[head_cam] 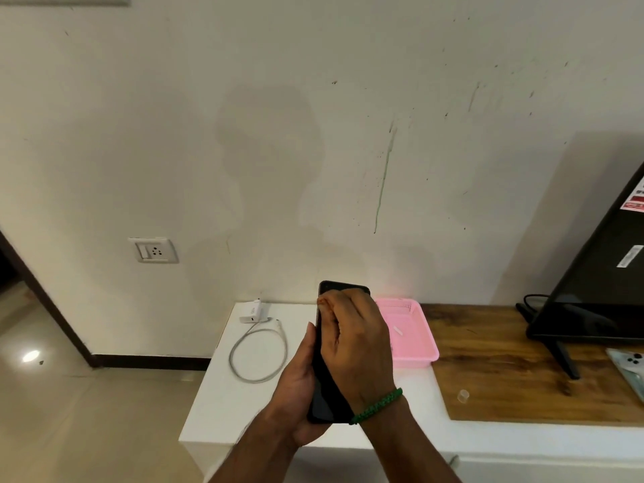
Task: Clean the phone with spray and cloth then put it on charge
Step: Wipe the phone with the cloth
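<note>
I hold a black phone [343, 288] upright above the white table [223, 406]. My left hand [299, 385] grips its lower left side from below. My right hand [359, 343], with a green bracelet at the wrist, lies over the screen with bent fingers, and its fingertips reach the phone's upper left edge. It hides most of the screen. No cloth or spray bottle shows. A white charger plug [251, 312] with its looped cable [258, 350] lies on the table left of the phone. A wall socket [153, 251] sits further left, above the floor.
A pink basket [414, 343] holding a small white item stands right of my hands. Beyond it a wooden board [505, 371] carries a black TV [599, 291], a small clear cap [462, 395] and a pale phone-like thing [630, 371] at the right edge.
</note>
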A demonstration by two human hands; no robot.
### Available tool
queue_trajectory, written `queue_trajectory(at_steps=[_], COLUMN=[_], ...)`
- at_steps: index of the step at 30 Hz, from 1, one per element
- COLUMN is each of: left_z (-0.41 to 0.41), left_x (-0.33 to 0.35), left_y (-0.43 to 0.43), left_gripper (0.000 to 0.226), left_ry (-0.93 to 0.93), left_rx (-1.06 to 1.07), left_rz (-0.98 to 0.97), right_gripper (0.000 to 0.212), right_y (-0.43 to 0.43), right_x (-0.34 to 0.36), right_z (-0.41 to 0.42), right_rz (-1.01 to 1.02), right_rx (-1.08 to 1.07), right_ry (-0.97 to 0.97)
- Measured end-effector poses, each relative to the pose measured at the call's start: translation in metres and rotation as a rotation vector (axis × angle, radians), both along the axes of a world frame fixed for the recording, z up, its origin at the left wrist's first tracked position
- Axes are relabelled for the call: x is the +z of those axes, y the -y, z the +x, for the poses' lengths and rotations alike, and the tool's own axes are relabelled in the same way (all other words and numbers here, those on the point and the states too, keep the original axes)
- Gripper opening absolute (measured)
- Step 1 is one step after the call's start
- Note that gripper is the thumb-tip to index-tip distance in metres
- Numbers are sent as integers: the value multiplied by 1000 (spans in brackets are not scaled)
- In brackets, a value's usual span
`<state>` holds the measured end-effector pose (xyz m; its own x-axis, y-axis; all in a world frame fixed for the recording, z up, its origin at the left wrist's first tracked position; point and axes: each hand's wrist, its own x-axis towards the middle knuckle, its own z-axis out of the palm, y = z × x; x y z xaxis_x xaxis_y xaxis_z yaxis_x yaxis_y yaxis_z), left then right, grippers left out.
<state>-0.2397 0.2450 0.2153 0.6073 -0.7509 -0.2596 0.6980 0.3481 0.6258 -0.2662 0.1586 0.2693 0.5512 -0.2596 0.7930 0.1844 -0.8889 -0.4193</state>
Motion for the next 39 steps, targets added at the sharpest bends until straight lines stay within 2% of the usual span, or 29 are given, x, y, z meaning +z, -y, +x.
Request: queue_trajectory(at_steps=[3,12,23,29,39], left_z=[2,6,2,-1,6], left_x=[-2,-6,-1,2,-5], left_y=[1,1,-4,-3,-1], left_gripper=[57,59,59,64,57], left_ry=[9,55,5,-74,40], left_rx=[30,70,9,36,44], left_rz=[-13,-67,-80,-83,-26], right_gripper=[11,14,15,27,12], right_y=[13,33,-11,-17,14], right_x=[-3,-4,-9,-12,-12], right_z=[-1,-2,-6,-9,-5], right_rz=[42,97,23,9,38], right_rx=[-41,-117,-5,10,-64], right_ry=[4,-10,-36,-67,-31])
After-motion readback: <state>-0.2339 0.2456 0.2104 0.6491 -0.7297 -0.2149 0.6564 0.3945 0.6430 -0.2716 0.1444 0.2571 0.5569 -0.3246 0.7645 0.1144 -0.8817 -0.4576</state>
